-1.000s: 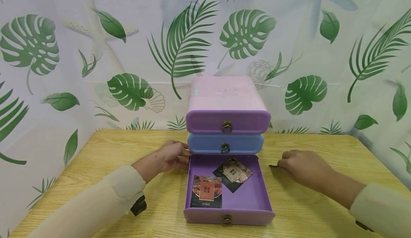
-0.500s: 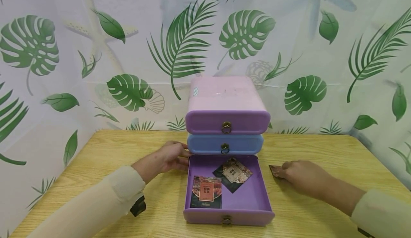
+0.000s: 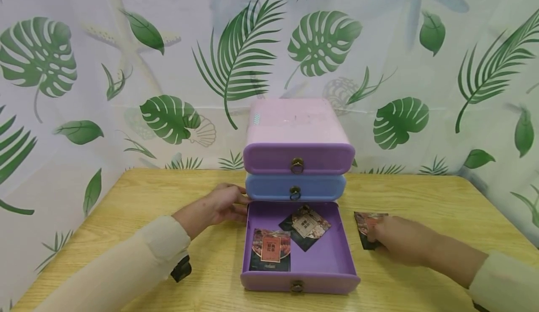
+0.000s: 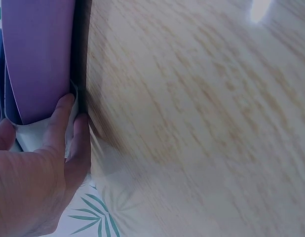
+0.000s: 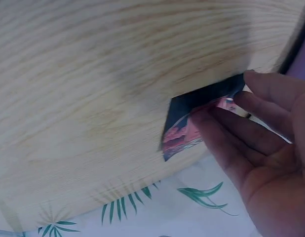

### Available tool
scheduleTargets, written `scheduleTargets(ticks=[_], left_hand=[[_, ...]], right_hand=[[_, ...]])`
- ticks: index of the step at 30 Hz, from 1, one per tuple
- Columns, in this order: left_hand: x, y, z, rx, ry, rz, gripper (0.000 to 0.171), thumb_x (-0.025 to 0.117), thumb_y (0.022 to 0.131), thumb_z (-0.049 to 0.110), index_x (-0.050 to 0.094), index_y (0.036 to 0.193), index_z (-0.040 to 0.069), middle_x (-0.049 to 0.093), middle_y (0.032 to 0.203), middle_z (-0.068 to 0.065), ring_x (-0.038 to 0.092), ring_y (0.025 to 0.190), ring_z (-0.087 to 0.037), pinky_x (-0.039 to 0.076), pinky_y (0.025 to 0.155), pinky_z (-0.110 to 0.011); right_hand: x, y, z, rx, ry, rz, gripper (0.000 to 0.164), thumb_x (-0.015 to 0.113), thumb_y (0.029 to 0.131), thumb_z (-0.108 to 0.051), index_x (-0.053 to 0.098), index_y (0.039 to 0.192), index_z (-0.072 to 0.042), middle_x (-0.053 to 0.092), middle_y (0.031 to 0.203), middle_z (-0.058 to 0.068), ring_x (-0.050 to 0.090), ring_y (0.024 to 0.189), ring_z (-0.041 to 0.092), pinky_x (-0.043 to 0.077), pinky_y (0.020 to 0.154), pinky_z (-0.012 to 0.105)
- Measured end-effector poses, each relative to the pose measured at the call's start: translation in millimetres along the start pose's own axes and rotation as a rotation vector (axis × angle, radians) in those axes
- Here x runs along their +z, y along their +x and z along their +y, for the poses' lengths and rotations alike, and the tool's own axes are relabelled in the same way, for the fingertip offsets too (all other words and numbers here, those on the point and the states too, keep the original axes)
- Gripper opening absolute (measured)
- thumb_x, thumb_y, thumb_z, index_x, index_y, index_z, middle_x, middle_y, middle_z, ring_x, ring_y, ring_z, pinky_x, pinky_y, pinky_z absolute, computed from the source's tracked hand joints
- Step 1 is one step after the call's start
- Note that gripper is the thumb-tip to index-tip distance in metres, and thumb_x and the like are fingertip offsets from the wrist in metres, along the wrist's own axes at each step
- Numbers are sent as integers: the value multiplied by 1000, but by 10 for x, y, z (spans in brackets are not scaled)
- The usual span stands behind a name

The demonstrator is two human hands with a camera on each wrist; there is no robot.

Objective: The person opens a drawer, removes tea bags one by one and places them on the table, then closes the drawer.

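Observation:
In the head view, a stacked drawer cabinet (image 3: pixel 299 120) stands at mid-table, its bottom purple drawer (image 3: pixel 324 260) pulled out. Two flat square tea sachets lie inside: a red-labelled one (image 3: pixel 271 251) at front left and a cream-labelled one (image 3: pixel 305 228) farther back. My left hand (image 3: pixel 221 204) touches the cabinet's left side. In the left wrist view, its fairly straight fingers (image 4: pixel 58 118) rest against the white casing (image 4: pixel 36 136) around the drawer. Right of the drawer, my right hand (image 3: pixel 404 237) pinches another red-labelled sachet (image 3: pixel 366 228) by its edge, low over the table.
Above the pulled-out drawer are a blue drawer (image 3: pixel 269 188) and a purple top drawer (image 3: pixel 269 159), both pushed in, with ring pulls. The wooden table (image 3: pixel 168 185) reaches back to a leaf-printed cloth (image 3: pixel 269 45).
My right hand has moved slightly toward me and to the right. Its sachet has turned from edge-on to show its printed face. The left hand stays put.

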State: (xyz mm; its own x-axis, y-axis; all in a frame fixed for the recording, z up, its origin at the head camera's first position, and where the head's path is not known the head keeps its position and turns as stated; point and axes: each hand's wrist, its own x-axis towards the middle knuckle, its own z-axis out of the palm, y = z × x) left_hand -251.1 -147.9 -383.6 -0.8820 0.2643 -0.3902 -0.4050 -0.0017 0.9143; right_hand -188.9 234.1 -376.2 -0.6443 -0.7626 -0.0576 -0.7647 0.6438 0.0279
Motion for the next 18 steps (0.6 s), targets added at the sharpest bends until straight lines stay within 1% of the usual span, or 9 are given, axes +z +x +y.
scheduleTargets(ticks=[2, 5, 8, 10, 11, 12, 15, 17, 18], left_hand=[[-2, 2, 0, -4, 2, 2, 52, 56, 82, -3, 33, 128, -7, 49, 119, -30, 59, 95, -39, 53, 80, -45], [-5, 0, -6, -2, 2, -2, 52, 55, 82, -3, 33, 129, -7, 49, 119, -30, 58, 96, -39, 53, 80, -45], [-8, 0, -14, 3, -3, -5, 53, 55, 82, -3, 32, 130, -8, 48, 120, -31, 57, 97, -40, 53, 81, -46], [-5, -1, -15, 3, -4, -7, 53, 55, 82, -3, 32, 130, -8, 47, 121, -31, 57, 98, -41, 53, 81, -46], [-5, -1, -16, 4, -6, -8, 54, 55, 82, -3, 32, 130, -8, 47, 121, -31, 57, 98, -41, 53, 81, -46], [-3, -2, -14, 5, -5, -8, 54, 56, 82, -2, 32, 130, -8, 47, 121, -31, 57, 98, -41, 53, 81, -46], [-1, -4, -10, 5, -2, -7, 54, 56, 82, -2, 32, 130, -7, 47, 121, -32, 57, 98, -40, 53, 81, -46], [1, -7, -6, 4, 1, -5, 54, 56, 82, -2, 32, 130, -8, 47, 121, -32, 57, 98, -40, 53, 81, -46], [2, -8, -2, 4, 3, -5, 54, 56, 82, -2, 31, 130, -8, 47, 121, -31, 57, 98, -40, 53, 81, -45]], right_hand=[[-20, -10, -37, 36, 49, -74, 11, 70, 77, -15, 60, 75, -21, 55, 70, -12, 55, 65, 7, 51, 53, 27], [-35, -28, -93, 96, 121, -168, 5, 65, 82, -18, 61, 80, -17, 53, 66, -11, 50, 58, 4, 48, 50, 25], [-47, -30, -130, 141, 155, -250, 7, 61, 84, -19, 61, 84, -12, 52, 68, -5, 45, 55, 5, 46, 50, 26], [-59, -33, -143, 166, 147, -293, 13, 59, 84, -12, 63, 93, -5, 59, 80, 4, 54, 65, 14, 51, 58, 31], [-65, -35, -144, 169, 125, -318, 18, 58, 83, -7, 62, 99, -2, 61, 89, 9, 57, 72, 19, 52, 61, 32], [-73, -37, -146, 171, 102, -344, 24, 56, 83, -2, 60, 106, 1, 61, 101, 16, 59, 82, 26, 54, 69, 35], [-86, -58, -138, 171, 52, -389, 43, 52, 79, 12, 52, 121, 6, 50, 124, 27, 50, 108, 40, 51, 84, 43], [-85, -74, -118, 163, 31, -391, 50, 50, 77, 16, 48, 126, 6, 44, 131, 29, 49, 110, 41, 51, 85, 42], [-82, -83, -106, 170, 47, -376, 52, 50, 76, 17, 46, 127, 7, 42, 133, 29, 47, 112, 41, 49, 88, 44]])
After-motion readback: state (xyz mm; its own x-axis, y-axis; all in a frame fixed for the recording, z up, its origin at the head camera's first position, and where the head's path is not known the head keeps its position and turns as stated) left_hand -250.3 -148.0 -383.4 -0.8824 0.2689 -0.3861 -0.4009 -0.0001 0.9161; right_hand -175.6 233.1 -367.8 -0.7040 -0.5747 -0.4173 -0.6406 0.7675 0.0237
